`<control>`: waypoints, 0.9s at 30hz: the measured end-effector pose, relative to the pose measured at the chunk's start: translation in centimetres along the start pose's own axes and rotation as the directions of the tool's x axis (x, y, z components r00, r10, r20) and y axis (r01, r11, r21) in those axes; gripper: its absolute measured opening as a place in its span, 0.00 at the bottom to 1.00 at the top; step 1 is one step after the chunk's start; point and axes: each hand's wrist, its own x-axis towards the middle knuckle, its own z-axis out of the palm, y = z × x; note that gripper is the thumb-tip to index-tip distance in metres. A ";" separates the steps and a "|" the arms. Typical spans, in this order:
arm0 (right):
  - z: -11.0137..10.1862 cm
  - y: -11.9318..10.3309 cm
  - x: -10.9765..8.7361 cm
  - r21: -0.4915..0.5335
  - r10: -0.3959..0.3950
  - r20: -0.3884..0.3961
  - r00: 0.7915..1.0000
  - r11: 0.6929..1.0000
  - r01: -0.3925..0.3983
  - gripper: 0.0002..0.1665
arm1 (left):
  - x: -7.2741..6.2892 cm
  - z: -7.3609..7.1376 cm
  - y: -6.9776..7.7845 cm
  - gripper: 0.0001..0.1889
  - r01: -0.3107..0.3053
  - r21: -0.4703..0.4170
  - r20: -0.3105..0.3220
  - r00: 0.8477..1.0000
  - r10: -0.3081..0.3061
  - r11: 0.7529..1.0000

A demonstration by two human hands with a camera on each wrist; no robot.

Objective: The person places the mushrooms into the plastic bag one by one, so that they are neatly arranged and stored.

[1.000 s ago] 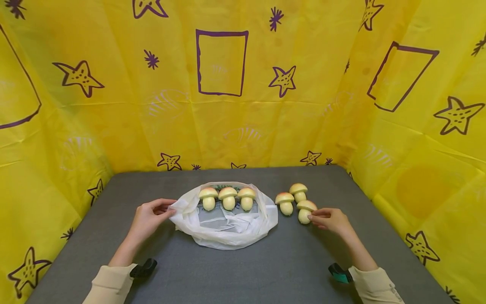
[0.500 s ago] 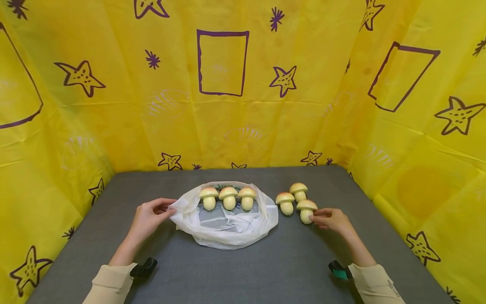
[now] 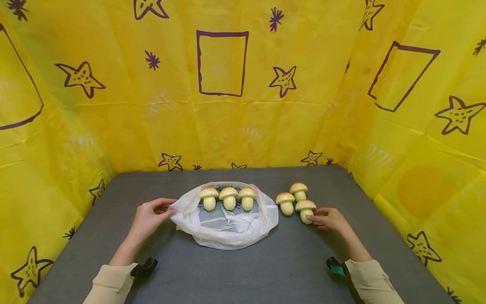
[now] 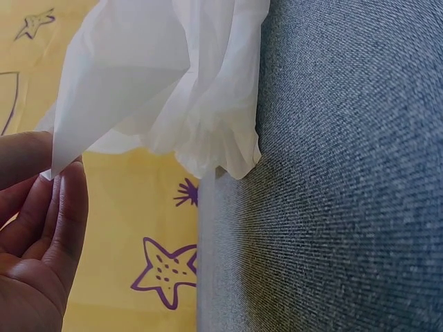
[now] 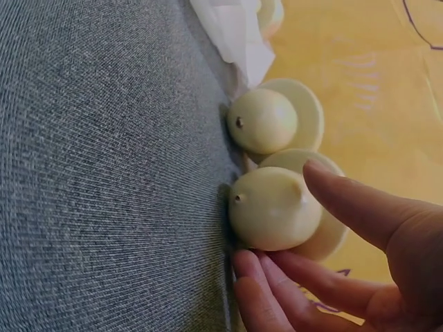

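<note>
Grey table (image 3: 243,274); left hand (image 3: 153,214) pinches bag rim (image 3: 186,212); right hand (image 3: 330,218) grips mushroom (image 3: 305,205) by stem.

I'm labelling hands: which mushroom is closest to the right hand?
The front mushroom of the three outside the white bag: the right hand has its thumb and fingers at the stem. The other two and the three in the bag are farther off.

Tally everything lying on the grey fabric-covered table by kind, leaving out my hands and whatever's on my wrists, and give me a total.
Crinkled white plastic bag: 1
Cream-stemmed, orange-brown-capped mushroom shapes: 6 (3 within the bag's opening, 3 to its right)
Total: 7
</note>
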 end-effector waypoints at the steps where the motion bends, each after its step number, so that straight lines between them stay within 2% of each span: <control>1: 0.0 0.1 0.1 -0.002 0.003 0.007 1.000 1.000 -0.003 0.38 | 0.0 0.0 0.0 0.15 0.001 0.002 0.001 1.000 -0.001 1.000; 13: 0.2 0.4 1.0 -0.020 0.026 0.049 0.998 0.999 -0.025 0.41 | 0.1 0.2 -0.1 0.13 0.007 0.021 0.001 1.000 -0.007 1.000; 27: 0.5 0.5 1.3 -0.012 0.050 0.044 0.998 0.999 -0.050 0.43 | 0.0 0.0 0.0 0.15 0.010 0.006 0.003 1.000 -0.010 1.000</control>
